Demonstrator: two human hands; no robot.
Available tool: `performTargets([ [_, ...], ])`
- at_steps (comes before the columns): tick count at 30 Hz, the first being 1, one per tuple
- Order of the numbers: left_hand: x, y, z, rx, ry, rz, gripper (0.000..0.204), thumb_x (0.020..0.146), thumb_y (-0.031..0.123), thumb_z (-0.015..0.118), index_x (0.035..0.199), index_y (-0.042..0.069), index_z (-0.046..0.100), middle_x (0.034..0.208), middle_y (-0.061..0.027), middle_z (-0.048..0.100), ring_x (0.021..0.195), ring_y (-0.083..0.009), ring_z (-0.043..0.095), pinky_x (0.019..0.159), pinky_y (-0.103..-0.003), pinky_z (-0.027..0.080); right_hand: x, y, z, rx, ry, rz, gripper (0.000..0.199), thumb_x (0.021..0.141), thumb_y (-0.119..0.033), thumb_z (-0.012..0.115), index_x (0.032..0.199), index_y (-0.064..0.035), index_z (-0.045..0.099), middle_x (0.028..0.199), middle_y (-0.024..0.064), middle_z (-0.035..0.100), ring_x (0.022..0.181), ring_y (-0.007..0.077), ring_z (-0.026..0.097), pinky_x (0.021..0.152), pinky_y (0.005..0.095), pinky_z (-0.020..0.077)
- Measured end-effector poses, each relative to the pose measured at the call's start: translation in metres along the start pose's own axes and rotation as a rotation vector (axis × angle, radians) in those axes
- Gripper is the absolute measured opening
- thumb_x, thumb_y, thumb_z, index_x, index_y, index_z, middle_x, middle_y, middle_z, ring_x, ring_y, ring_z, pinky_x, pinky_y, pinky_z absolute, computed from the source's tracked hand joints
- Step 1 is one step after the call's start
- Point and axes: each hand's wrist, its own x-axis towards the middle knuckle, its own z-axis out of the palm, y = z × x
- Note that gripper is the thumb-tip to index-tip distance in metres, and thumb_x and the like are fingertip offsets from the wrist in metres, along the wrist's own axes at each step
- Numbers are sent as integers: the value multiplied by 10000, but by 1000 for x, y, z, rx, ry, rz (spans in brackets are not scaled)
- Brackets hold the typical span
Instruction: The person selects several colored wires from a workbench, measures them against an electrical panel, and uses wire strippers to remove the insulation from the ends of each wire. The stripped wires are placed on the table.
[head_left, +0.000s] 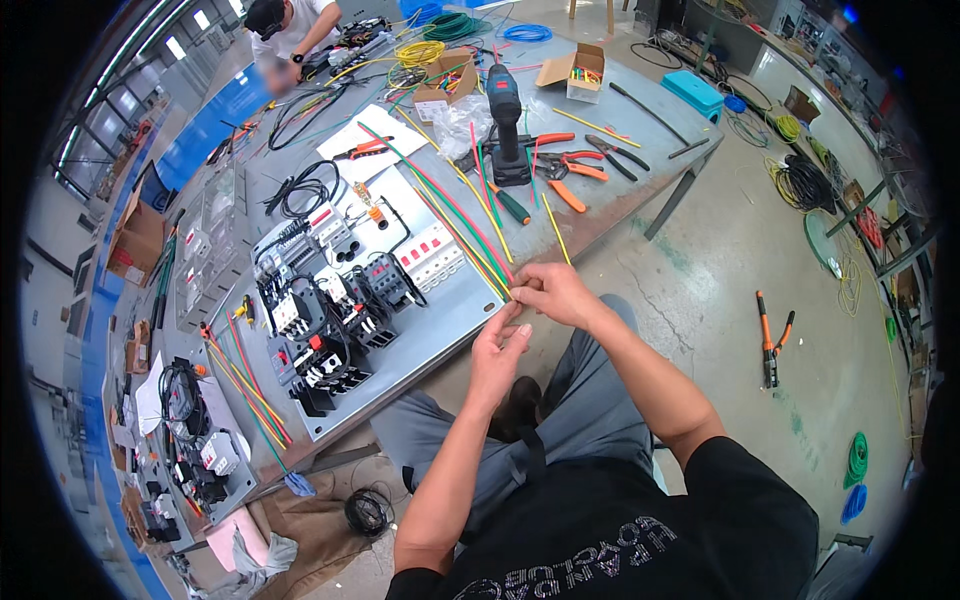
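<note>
The coloured wires (478, 232), red, green and yellow, run along the right edge of the grey metal panel (440, 312), their near ends meeting at its near right corner; there the right hand (553, 293) pinches them between thumb and curled fingers; the left hand (495, 350) is just beside it, off the panel's near edge, its fingers bent toward the same ends, though I cannot tell whether it grips any of them.

The panel lies on the desk (590, 215) and carries a row of white breakers (430, 256) on its right part, with black contactors (385, 283) left of these; beyond the panel's far edge a sheet of white paper (360, 128) lies under an orange-handled tool (368, 149); to the panel's far right a cordless drill (510, 150) stands upright, with orange-handled pliers (569, 194) and black-handled pliers (614, 158) just beyond it; left of the panel lies another bundle of wires (248, 385); well beyond the panel, a co-worker (300, 28) leans over the desk's far end; well right of the panel, a long-handled orange cutter (769, 345) lies on the floor (690, 270).
</note>
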Motion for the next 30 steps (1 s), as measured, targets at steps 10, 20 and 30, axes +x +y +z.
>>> performTargets([
  [10, -41, -37, -25, -68, -87, -159, 390, 1024, 150, 616, 1373, -19, 572, 1255, -122, 677, 1014, -155, 667, 849, -290, 538, 50, -12, 0, -492, 178, -15, 306, 809, -333, 747, 958, -66, 722, 889, 192, 722, 910, 384, 701, 810, 479, 551],
  [20, -123, -94, -97, 44, 177, -297, 331, 1027, 153, 615, 1312, -15, 614, 1156, -124, 717, 941, -159, 693, 801, -287, 556, 44, -24, 3, -410, 119, 23, 365, 830, -290, 732, 1116, -75, 657, 903, 218, 719, 907, 418, 691, 842, 511, 540],
  [30, -145, -86, -148, 342, 307, -216, 329, 1000, 128, 649, 1281, -41, 628, 1038, -87, 722, 884, -129, 677, 800, -266, 545, 55, -4, 6, -473, 210, -37, 378, 824, -238, 724, 1146, -57, 643, 915, 223, 717, 919, 437, 681, 824, 531, 537],
])
